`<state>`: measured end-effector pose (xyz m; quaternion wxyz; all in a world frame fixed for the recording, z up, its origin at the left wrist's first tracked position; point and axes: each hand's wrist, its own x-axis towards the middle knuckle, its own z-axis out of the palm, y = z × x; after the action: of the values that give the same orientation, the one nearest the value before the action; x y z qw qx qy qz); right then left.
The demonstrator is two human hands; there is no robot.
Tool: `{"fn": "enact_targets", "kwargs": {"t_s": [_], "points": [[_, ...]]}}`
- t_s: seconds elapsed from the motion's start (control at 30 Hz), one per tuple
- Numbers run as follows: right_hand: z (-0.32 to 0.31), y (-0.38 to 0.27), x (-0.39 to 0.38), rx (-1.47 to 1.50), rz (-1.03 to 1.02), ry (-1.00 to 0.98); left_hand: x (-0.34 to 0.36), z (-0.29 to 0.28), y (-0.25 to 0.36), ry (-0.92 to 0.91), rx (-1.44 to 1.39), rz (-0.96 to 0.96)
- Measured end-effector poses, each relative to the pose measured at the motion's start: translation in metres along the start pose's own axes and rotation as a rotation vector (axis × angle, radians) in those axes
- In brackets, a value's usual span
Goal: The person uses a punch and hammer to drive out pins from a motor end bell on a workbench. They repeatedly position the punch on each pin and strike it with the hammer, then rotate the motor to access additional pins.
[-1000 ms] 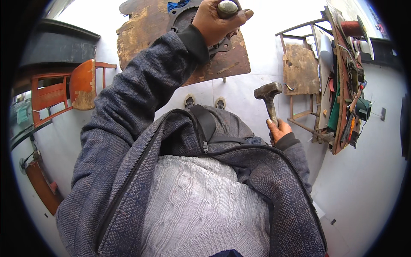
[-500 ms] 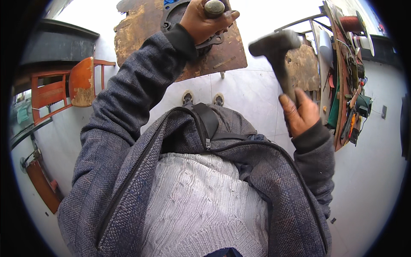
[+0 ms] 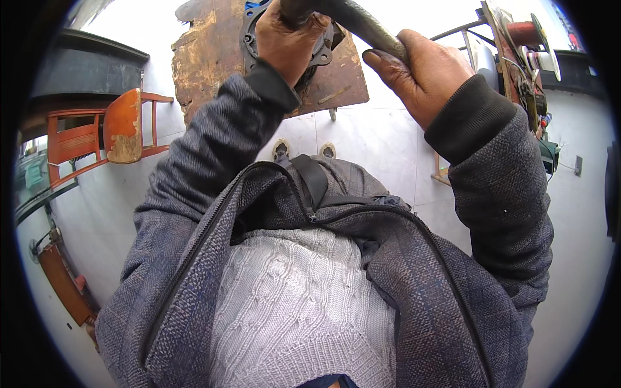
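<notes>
Right hand [image 3: 430,74] grasps hammer [image 3: 370,29], overlapping left hand [image 3: 284,48] in view; left fingers clenched, contents hidden. Casting [image 3: 319,59] beneath, on counter [image 3: 210,55]. Striking apparently in hand; next move likely needs steady left hold

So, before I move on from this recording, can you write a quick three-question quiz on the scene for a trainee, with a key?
1. Multiple choice: what does the right hand grip?
A) a screwdriver
B) a hammer handle
C) a pair of pliers

2. True or false: the orange wooden chair is to the left of the worn wooden table.

3. Short answer: what on the table does the left hand partly hide from view?

Key:
1. B
2. True
3. A dark metal part with holes near its rim
</notes>
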<state>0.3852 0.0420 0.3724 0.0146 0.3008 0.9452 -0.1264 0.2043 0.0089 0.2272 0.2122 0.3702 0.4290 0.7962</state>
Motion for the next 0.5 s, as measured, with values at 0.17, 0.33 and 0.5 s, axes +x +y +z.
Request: {"fn": "enact_targets", "kwargs": {"t_s": [0.17,0.33,0.5], "points": [[0.018,0.022,-0.01,-0.005,-0.006,-0.004,-0.005,-0.013,0.005,-0.095,0.056,-0.279],[-0.03,-0.007,-0.013,-0.008,0.021,-0.017,0.007,-0.029,-0.011,-0.216,0.046,-0.202],[-0.119,-0.055,-0.023,0.126,-0.216,-0.053,0.006,-0.035,-0.024,-0.216,0.115,-0.19]]}}
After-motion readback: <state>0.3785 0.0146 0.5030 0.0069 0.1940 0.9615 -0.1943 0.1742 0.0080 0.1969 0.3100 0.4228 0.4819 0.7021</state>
